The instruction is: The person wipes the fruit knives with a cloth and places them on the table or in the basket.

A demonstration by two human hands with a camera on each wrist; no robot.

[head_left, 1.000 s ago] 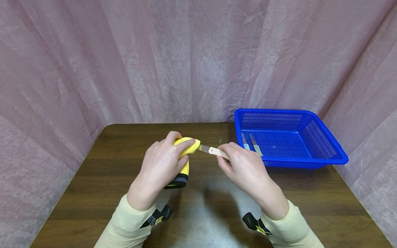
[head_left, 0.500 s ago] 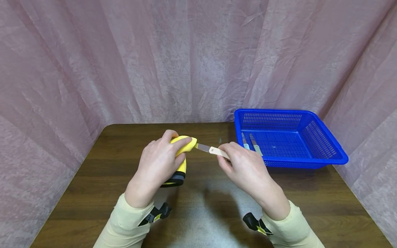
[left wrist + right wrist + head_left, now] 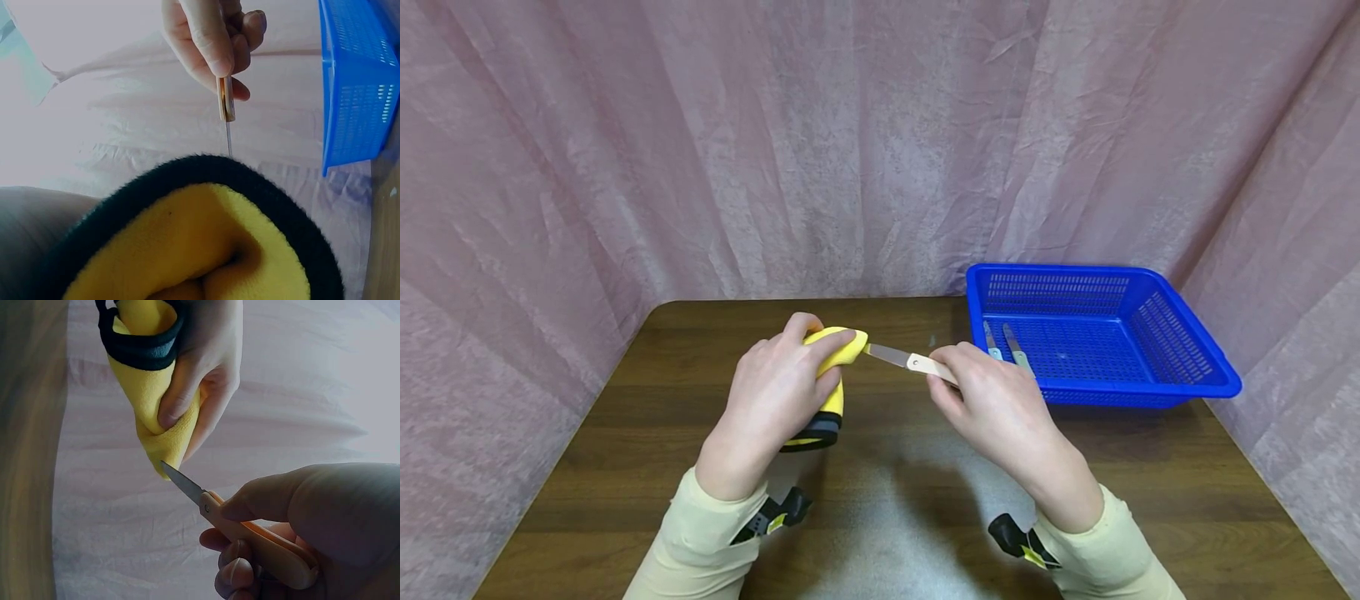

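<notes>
My left hand (image 3: 778, 375) pinches a yellow cloth (image 3: 833, 402) with a black and grey border. The cloth is folded, and its lower part hangs down in a loose loop. In my right hand (image 3: 996, 408) is a folding knife (image 3: 244, 534) with a cream handle and its blade out. The blade (image 3: 887, 355) points left, and its tip meets the folded end of the cloth, as the right wrist view shows. In the left wrist view the cloth's border (image 3: 206, 165) hides the blade's tip.
A blue plastic basket (image 3: 1120, 390) stands at the back right of the wooden table (image 3: 647, 433). Inside it, along the left side, lie two knives (image 3: 1015, 346) with pale handles. A pink curtain (image 3: 850, 150) hangs behind the table and at both sides.
My left hand has drawn the cloth leftward along the blade toward its tip, so more of the blade shows. The right hand and knife have hardly moved.
</notes>
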